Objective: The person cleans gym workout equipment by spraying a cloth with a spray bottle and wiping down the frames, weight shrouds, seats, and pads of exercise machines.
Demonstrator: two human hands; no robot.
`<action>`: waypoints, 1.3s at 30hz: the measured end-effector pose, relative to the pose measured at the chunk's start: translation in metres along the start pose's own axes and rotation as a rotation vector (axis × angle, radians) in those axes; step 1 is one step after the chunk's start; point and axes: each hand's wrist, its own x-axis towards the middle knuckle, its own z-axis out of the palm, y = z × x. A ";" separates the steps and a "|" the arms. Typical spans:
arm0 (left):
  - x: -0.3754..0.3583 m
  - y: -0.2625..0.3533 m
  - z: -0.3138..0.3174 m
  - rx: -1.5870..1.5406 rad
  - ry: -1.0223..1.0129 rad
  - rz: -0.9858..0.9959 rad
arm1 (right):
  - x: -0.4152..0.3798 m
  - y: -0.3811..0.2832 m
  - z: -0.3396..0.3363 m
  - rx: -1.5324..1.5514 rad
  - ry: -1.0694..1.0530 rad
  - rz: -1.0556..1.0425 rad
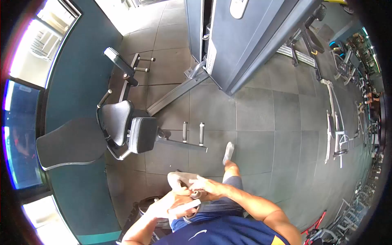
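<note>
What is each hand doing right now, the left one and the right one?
Left hand: closed on a pale flat object; what it is cannot be told.
Right hand: closed on a grey cloth.

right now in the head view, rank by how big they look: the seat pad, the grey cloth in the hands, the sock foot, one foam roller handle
1. Seat pad, clearly largest.
2. Grey cloth, partly hidden by both hands; it is nearer the camera, so its rank is unsure.
3. Sock foot and one foam roller handle look about alike; no ranking between them.

Navy shirt [222,236], blue shorts [222,202], grey shoe [228,152]
</note>
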 end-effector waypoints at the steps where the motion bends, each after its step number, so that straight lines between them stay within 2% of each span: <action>1: 0.022 0.010 -0.009 0.100 0.035 0.042 | -0.009 0.013 -0.011 0.099 -0.038 -0.001; 2: 0.043 0.022 -0.017 0.116 0.076 0.074 | -0.002 -0.031 -0.061 0.028 -0.156 0.146; 3: 0.057 0.024 -0.016 -0.006 0.130 -0.048 | -0.003 -0.041 -0.095 0.225 -0.193 0.221; 5: 0.088 0.027 -0.033 -0.012 0.067 -0.148 | -0.022 -0.032 -0.158 0.210 -0.332 0.150; 6: 0.108 0.028 -0.041 0.055 0.034 -0.234 | -0.030 -0.017 -0.187 0.149 -0.483 0.247; 7: 0.136 0.033 -0.045 -0.014 0.118 -0.290 | -0.041 -0.001 -0.213 0.089 -0.630 0.343; 8: 0.154 0.028 -0.049 -0.004 0.141 -0.311 | -0.052 0.012 -0.240 0.020 -0.658 0.269; 9: 0.168 0.022 -0.053 0.005 0.162 -0.329 | -0.061 0.019 -0.269 0.009 -0.760 0.387; 11: 0.205 0.019 -0.069 0.127 0.170 -0.284 | -0.100 0.036 -0.306 -0.184 -0.422 0.280; 13: 0.230 0.015 -0.071 0.303 0.186 -0.259 | -0.103 0.034 -0.344 0.006 -0.545 0.464; 14: 0.233 0.006 -0.063 0.169 0.309 -0.276 | -0.097 0.034 -0.361 0.091 -0.599 0.554; 17: 0.265 0.005 -0.066 0.505 0.552 -0.238 | -0.099 0.054 -0.376 0.450 -0.231 0.488; 18: 0.272 0.003 -0.072 0.561 0.516 -0.272 | -0.132 0.122 -0.352 1.319 -0.073 0.215; 19: 0.278 -0.004 -0.068 0.647 0.602 -0.220 | -0.113 0.104 -0.363 1.417 0.102 0.421; 21: 0.291 -0.025 -0.054 0.600 0.711 -0.136 | -0.043 0.033 -0.374 1.548 0.485 0.842; 23: 0.308 -0.023 -0.059 0.470 0.498 -0.277 | -0.008 0.051 -0.372 1.756 0.175 0.369; 24: 0.313 -0.039 -0.050 0.502 0.466 -0.295 | 0.016 0.031 -0.378 1.636 0.385 0.612; 27: 0.329 -0.076 -0.037 0.483 0.441 -0.302 | 0.063 0.022 -0.390 1.266 0.654 0.693; 28: 0.328 -0.087 -0.038 0.417 0.409 -0.321 | 0.077 0.014 -0.400 1.277 0.585 0.725; 29: 0.326 -0.092 -0.041 0.286 0.457 -0.302 | 0.071 0.062 -0.397 1.500 0.457 0.635; 31: 0.320 -0.105 -0.055 0.042 0.544 -0.255 | 0.078 0.080 -0.399 1.508 0.420 0.652; 32: 0.317 -0.108 -0.062 -0.034 0.524 -0.276 | 0.085 0.084 -0.404 1.436 0.354 0.668; 33: 0.313 -0.122 -0.058 -0.113 0.510 -0.272 | 0.083 0.097 -0.403 1.519 0.379 0.765; 35: 0.305 -0.160 -0.063 -0.005 0.403 -0.041 | 0.084 0.137 -0.401 1.521 0.402 0.848; 36: 0.310 -0.148 -0.084 -0.017 0.492 -0.168 | 0.087 0.150 -0.399 1.533 0.403 0.912; 39: 0.308 -0.204 -0.089 -0.005 0.493 -0.209 | 0.118 0.193 -0.392 1.402 0.366 1.065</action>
